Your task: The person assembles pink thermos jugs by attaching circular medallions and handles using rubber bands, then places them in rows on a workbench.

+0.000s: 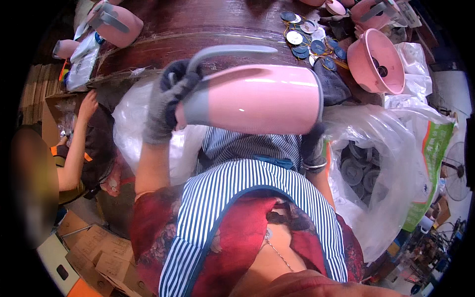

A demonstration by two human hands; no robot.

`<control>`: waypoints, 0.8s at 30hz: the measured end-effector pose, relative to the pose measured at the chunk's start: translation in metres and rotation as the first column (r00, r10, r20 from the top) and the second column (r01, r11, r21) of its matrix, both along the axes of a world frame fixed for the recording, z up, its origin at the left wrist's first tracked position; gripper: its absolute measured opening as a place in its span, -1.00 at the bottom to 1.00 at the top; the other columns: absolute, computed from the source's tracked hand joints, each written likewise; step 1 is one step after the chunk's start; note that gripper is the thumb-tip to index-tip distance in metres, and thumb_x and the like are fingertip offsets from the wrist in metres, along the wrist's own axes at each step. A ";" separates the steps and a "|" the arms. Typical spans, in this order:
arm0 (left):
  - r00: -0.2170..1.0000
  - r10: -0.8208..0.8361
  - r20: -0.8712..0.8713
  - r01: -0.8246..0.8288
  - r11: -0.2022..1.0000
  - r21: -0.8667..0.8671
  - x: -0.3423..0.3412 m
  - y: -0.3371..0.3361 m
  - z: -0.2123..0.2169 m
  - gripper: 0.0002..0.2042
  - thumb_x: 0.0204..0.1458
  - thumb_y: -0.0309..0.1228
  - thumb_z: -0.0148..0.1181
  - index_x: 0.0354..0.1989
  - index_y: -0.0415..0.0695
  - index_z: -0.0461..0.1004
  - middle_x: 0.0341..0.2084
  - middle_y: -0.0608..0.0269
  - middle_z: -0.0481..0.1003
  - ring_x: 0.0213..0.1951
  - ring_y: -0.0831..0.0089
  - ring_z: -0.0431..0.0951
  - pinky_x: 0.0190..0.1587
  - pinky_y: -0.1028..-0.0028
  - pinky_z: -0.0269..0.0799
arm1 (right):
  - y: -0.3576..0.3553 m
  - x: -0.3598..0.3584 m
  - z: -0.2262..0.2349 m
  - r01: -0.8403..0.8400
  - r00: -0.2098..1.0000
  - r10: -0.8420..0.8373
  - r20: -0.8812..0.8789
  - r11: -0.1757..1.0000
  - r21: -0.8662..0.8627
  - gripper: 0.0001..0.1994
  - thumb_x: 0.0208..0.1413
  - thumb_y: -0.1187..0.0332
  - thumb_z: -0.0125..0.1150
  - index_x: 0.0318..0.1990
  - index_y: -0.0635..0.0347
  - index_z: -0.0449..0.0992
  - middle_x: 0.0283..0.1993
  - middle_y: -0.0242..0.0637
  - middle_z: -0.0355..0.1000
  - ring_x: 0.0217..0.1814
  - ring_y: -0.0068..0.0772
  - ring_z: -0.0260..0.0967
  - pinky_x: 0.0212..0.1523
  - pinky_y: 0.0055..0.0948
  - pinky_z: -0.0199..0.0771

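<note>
A pink vacuum jug (267,99) with a grey collar and a curved grey handle (232,50) lies sideways in front of my chest, its base toward the right. In a dark grey glove, my left hand (170,99) is closed around the neck end, close to where the handle joins. My right hand (312,146), also gloved, holds the base from below at the right. Its fingers are partly hidden behind the jug. Near that hand, an open clear plastic bag (391,153) contains several round grey lids (354,171).
Ahead is a dark red table (198,24) with tangled round tags (316,47), a pink basin (358,59) at the right and another pink jug (121,27) at the far left. A co-worker's arm (74,148) reaches into a cardboard box at left. Flattened cartons (106,252) lie lower left.
</note>
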State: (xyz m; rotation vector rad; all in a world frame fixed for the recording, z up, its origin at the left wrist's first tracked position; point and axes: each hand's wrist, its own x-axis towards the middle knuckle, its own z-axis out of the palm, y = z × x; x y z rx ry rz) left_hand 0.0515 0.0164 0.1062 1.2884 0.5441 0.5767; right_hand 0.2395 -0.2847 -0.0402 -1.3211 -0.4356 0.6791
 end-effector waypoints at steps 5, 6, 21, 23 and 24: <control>0.972 -0.089 -0.217 0.126 0.979 0.162 0.005 -0.011 -0.011 -0.67 0.06 -0.38 0.31 -0.04 -0.28 0.49 -0.28 0.28 0.53 -0.23 0.55 0.49 -0.11 0.54 0.40 | 0.017 0.017 0.027 -0.077 0.994 0.042 -0.099 0.922 -0.380 -0.34 0.32 -0.18 -0.29 0.16 0.27 0.39 0.06 -0.18 0.42 0.07 -0.33 0.33 0.14 -0.35 0.27; 0.949 -0.120 -0.290 0.169 0.974 0.148 0.002 -0.006 -0.016 -0.68 0.07 -0.36 0.30 -0.05 -0.28 0.49 -0.28 0.28 0.53 -0.24 0.56 0.48 -0.13 0.55 0.40 | 0.013 0.027 0.025 -0.055 0.998 0.028 -0.061 0.870 -0.490 -0.41 0.32 -0.12 -0.19 0.09 0.26 0.46 -0.04 -0.18 0.47 -0.04 -0.33 0.40 0.04 -0.35 0.37; 0.817 -0.275 -0.506 0.525 0.719 0.456 0.034 0.027 -0.101 -0.61 0.08 -0.30 0.22 0.09 -0.15 0.48 -0.27 0.08 0.51 -0.19 0.23 0.51 -0.10 0.37 0.43 | 0.042 0.111 0.050 0.410 0.398 -0.047 0.916 0.903 -0.132 -0.73 -0.02 0.30 0.35 -0.10 -0.01 0.65 -0.07 -0.25 0.55 0.01 -0.19 0.45 0.08 -0.23 0.38; 0.799 -0.374 -0.471 0.475 0.873 0.113 0.051 0.030 -0.099 -0.71 0.16 -0.27 0.20 -0.04 -0.18 0.53 -0.28 0.19 0.52 -0.21 0.37 0.52 -0.14 0.43 0.42 | 0.049 0.108 0.050 0.394 0.432 -0.003 0.902 0.900 -0.186 -0.70 -0.02 0.33 0.34 -0.07 0.00 0.65 -0.09 -0.21 0.54 -0.01 -0.16 0.43 0.07 -0.21 0.39; 0.792 -0.384 -0.475 0.543 0.800 0.257 0.061 0.032 -0.095 -0.72 0.16 -0.27 0.20 -0.06 -0.19 0.54 -0.28 0.20 0.52 -0.22 0.39 0.52 -0.15 0.43 0.43 | 0.053 0.102 0.050 0.385 0.454 0.007 0.891 0.900 -0.203 -0.67 -0.02 0.30 0.34 -0.03 0.01 0.63 -0.10 -0.18 0.53 -0.03 -0.13 0.43 0.05 -0.22 0.40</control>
